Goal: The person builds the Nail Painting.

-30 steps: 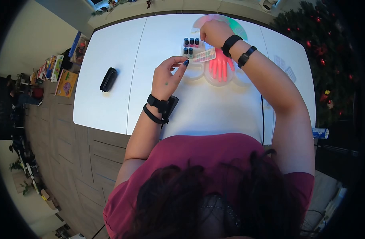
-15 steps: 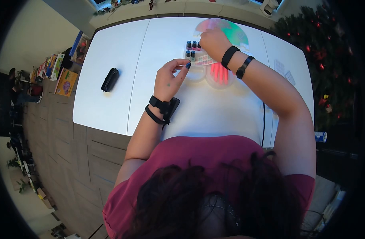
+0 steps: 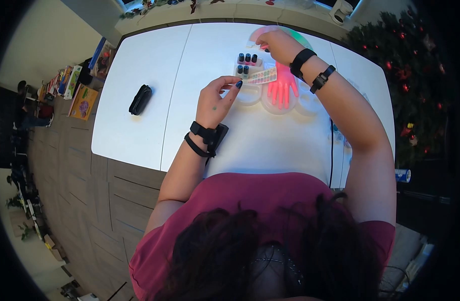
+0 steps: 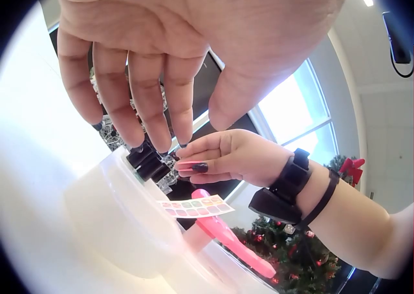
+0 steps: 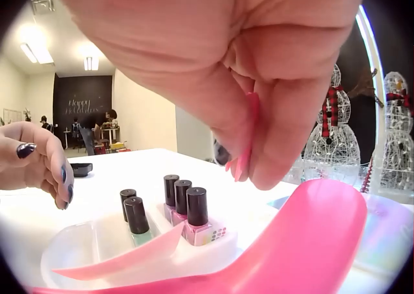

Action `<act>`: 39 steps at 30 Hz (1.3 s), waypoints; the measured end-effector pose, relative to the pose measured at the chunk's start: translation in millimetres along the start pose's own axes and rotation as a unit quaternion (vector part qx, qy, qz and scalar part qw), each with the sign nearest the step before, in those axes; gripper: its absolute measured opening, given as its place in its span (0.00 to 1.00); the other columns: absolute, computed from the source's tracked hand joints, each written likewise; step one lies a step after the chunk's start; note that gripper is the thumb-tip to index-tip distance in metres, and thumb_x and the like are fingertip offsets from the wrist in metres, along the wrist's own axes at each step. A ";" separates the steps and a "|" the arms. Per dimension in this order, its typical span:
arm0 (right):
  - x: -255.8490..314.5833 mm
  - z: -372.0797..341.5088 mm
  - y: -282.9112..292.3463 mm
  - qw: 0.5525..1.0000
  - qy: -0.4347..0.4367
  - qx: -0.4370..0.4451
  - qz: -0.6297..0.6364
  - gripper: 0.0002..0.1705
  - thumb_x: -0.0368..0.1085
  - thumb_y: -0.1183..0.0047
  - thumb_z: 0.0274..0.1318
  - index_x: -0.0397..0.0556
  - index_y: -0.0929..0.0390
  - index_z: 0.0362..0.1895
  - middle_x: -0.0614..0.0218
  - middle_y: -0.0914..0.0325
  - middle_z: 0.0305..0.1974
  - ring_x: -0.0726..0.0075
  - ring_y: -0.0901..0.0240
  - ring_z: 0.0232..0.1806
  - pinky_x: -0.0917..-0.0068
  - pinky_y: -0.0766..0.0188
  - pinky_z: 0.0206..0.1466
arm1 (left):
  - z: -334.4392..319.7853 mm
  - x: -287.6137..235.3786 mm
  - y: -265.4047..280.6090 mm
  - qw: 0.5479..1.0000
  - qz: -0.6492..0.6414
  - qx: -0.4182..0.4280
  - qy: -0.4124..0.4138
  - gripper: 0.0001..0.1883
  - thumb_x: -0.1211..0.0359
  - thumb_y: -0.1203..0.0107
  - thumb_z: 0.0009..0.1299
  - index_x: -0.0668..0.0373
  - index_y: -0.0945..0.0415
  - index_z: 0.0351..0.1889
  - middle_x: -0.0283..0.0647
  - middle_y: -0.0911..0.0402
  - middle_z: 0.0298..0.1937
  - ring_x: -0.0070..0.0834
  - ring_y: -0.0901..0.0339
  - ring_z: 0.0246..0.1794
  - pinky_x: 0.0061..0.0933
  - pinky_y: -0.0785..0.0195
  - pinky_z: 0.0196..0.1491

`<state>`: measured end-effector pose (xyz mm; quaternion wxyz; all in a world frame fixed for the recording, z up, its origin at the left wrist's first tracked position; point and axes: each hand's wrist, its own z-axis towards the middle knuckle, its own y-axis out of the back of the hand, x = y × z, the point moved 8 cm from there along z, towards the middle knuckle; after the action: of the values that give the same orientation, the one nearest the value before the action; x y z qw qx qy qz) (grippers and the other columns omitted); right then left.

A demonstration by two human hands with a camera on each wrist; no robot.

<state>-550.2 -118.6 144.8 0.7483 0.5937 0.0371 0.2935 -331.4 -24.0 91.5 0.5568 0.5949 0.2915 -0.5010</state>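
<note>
My right hand [image 3: 281,45] is over the far end of a pink plastic hand [image 3: 284,88], pinching a thin pink piece [image 5: 248,135] between thumb and fingers; its full shape is hidden. My left hand [image 3: 213,103] hovers left of the tray with fingers loosely bent and nothing in them, as the left wrist view shows. Near its fingertips stand several small nail polish bottles [image 5: 197,206] with black caps, in a white compartment tray [image 3: 248,96]. A sheet of coloured nail stickers [image 3: 264,76] lies between the bottles and the plastic hand.
An iridescent pink-green disc [image 3: 301,38] lies at the table's far side. A black case [image 3: 140,100] sits on the left of the white table [image 3: 189,60]. Beyond the right edge stands a decorated Christmas tree [image 3: 408,90]. A dark cable [image 3: 332,150] runs over the near right.
My right hand has come toward the bottles and then drawn back to the far right, uncovering the bottles and more of the plastic hand. My left hand stays nearly still.
</note>
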 end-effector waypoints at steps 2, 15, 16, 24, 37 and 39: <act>-4.4 2.4 -1.5 1.000 -0.019 -0.018 0.016 0.11 0.22 0.42 0.59 0.44 0.14 0.45 0.50 0.12 0.47 0.44 0.15 0.53 0.59 0.20 0.57 | 0.3 1.8 0.4 1.000 -0.003 -0.001 -0.002 0.14 0.65 0.38 0.79 0.61 0.13 0.57 0.37 0.09 0.49 0.25 0.13 0.49 0.28 0.21 0.53; -3.9 3.1 -1.3 0.986 -0.152 0.032 -0.068 0.11 0.36 0.35 0.59 0.48 0.11 0.44 0.51 0.11 0.46 0.43 0.13 0.52 0.53 0.18 0.55 | -1.7 2.3 -1.3 1.000 0.000 0.005 0.018 0.14 0.66 0.39 0.79 0.61 0.13 0.58 0.37 0.09 0.49 0.24 0.13 0.48 0.28 0.22 0.53; -2.7 4.0 -3.4 0.983 -0.148 0.048 -0.094 0.13 0.37 0.34 0.59 0.47 0.10 0.46 0.50 0.11 0.47 0.43 0.13 0.53 0.53 0.17 0.57 | -1.7 2.3 -1.8 1.000 0.000 0.005 0.017 0.14 0.66 0.39 0.79 0.61 0.13 0.58 0.37 0.09 0.49 0.24 0.13 0.48 0.28 0.22 0.53; -10.2 7.9 -27.9 0.960 -0.189 0.164 -0.129 0.19 0.43 0.32 0.58 0.45 0.09 0.50 0.50 0.11 0.51 0.44 0.13 0.55 0.53 0.17 0.58 | -1.5 9.8 -1.5 1.000 -0.028 -0.007 0.004 0.15 0.63 0.36 0.78 0.61 0.13 0.56 0.41 0.09 0.51 0.29 0.12 0.49 0.30 0.23 0.47; 11.0 -43.3 56.5 0.982 -0.184 -0.004 -0.041 0.19 0.49 0.35 0.65 0.48 0.18 0.50 0.56 0.12 0.41 0.47 0.15 0.43 0.57 0.20 0.49 | 0.5 30.2 -0.4 0.999 -0.038 0.000 0.011 0.14 0.66 0.38 0.79 0.61 0.13 0.58 0.41 0.09 0.49 0.26 0.14 0.48 0.30 0.22 0.54; -1.5 -85.4 82.7 0.979 -0.193 -0.063 0.004 0.19 0.49 0.35 0.66 0.48 0.18 0.50 0.58 0.12 0.40 0.50 0.15 0.41 0.59 0.21 0.47 | 0.9 34.1 -1.1 0.999 -0.044 0.007 0.000 0.15 0.64 0.39 0.80 0.61 0.13 0.59 0.41 0.09 0.50 0.27 0.14 0.50 0.30 0.23 0.55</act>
<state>-618.6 -35.2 194.7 0.7759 0.5912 -0.1289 0.1785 -321.5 -31.7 59.8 0.5296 0.5858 0.3139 -0.5271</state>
